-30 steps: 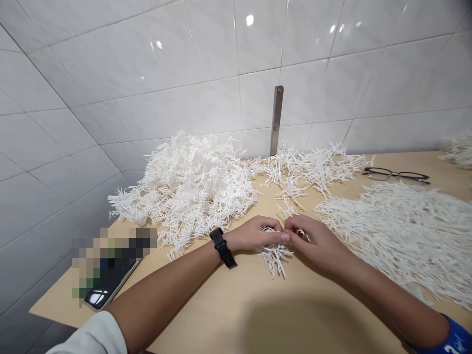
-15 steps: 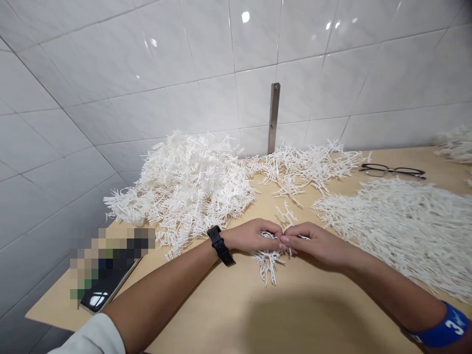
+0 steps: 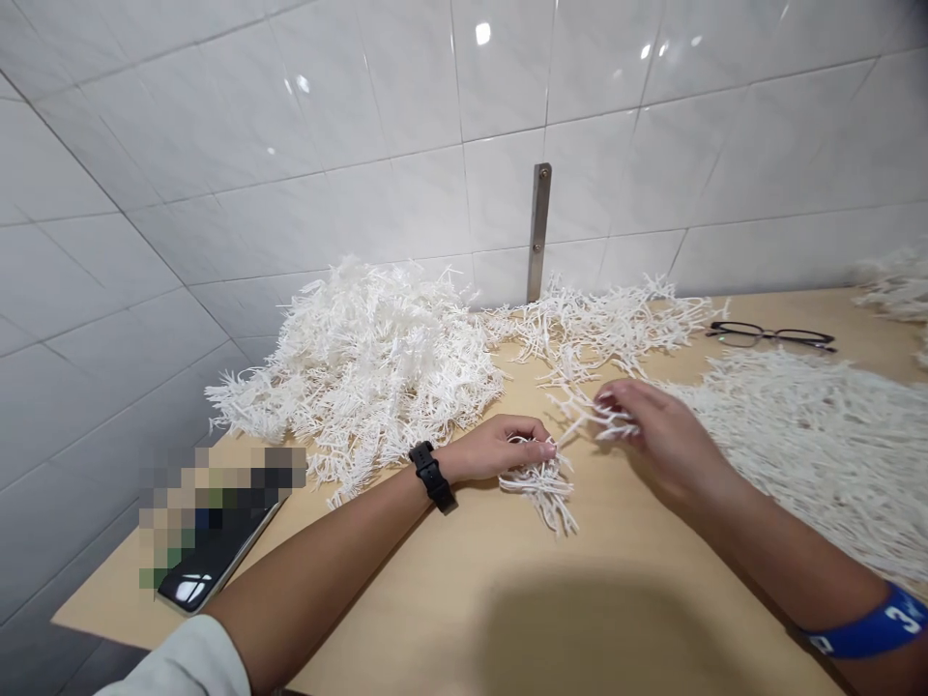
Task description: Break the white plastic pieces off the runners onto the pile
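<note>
White plastic sprig (image 3: 543, 488): gathered in the curled left hand (image 3: 500, 449), fingers closed around its looped top, its tail hanging toward the body. A second sprig (image 3: 587, 411) is laid across the gap between the hands, its long axis running sideways, and is nearer the right hand (image 3: 667, 435), whose fingers are part-spread over it; whether it is gripped cannot be told. A heap of white sprigs (image 3: 362, 367) is placed beyond the left hand, and a flattened mat of strands (image 3: 804, 454) beside the right, on a pale wood counter (image 3: 449, 551). Spectacles (image 3: 768, 335) and a phone (image 3: 210, 570) are set further off.
</note>
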`<action>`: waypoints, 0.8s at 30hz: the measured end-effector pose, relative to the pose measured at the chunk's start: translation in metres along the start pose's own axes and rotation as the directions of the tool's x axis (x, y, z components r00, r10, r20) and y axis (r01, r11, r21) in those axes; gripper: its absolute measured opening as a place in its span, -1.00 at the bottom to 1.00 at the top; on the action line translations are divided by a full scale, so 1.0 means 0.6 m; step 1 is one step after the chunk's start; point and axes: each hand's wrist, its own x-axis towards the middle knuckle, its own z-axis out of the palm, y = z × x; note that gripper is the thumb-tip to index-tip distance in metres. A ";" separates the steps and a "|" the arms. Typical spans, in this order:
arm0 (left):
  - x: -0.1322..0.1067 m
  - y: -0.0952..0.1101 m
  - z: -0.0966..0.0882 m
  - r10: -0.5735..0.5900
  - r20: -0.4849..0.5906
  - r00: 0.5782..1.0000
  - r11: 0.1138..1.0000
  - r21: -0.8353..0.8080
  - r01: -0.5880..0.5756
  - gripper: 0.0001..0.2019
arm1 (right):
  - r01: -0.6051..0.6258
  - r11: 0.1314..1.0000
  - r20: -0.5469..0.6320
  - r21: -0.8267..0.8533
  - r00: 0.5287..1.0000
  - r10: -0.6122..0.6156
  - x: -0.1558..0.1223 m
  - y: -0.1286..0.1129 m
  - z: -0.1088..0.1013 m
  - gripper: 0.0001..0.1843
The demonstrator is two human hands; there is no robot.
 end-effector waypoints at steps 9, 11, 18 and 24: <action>0.001 0.006 0.001 0.034 -0.092 0.995 0.999 -0.010 -0.035 -0.59 | 0.263 0.896 -0.534 -0.358 0.730 -0.427 0.021 -0.025 -0.052 -0.76; 0.000 0.007 0.003 0.024 -0.100 0.995 0.999 -0.030 -0.027 -0.60 | 0.346 0.815 -0.431 -0.465 0.716 -0.550 0.002 -0.031 -0.041 -0.74; 0.000 0.003 0.013 0.006 -0.092 0.996 0.998 -0.067 -0.012 -0.66 | 0.456 0.655 0.443 -0.602 0.874 -0.201 -0.049 -0.022 0.018 -0.68; 0.005 -0.001 0.020 0.147 -0.112 0.983 0.985 0.109 -0.134 -0.88 | 0.401 0.636 0.462 -0.659 0.884 -0.078 -0.047 0.000 0.029 -0.65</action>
